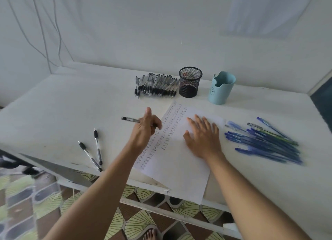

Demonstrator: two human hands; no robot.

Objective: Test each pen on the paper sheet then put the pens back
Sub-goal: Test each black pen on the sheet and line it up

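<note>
Left hand (146, 127) is gripping a black pen (130, 119), fingers curled round it, over the left edge of the paper sheet (179, 164). Right hand (203, 137) is lying flat on the sheet, fingers spread. Blue pens (264, 140) are lying just right of it. The black pen pile (156, 86), mesh cup (190, 83) and blue cup (221, 88) are sitting beyond both hands.

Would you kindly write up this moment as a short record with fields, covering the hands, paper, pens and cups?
left hand: holds a pen at the paper's left edge
right hand: flat on the paper
paper: rows of marks on its left part
black pens: pile left of the mesh cup
two pens: front left of the table
blue pens: pile right of the paper
blue cup: right of the mesh cup
</note>
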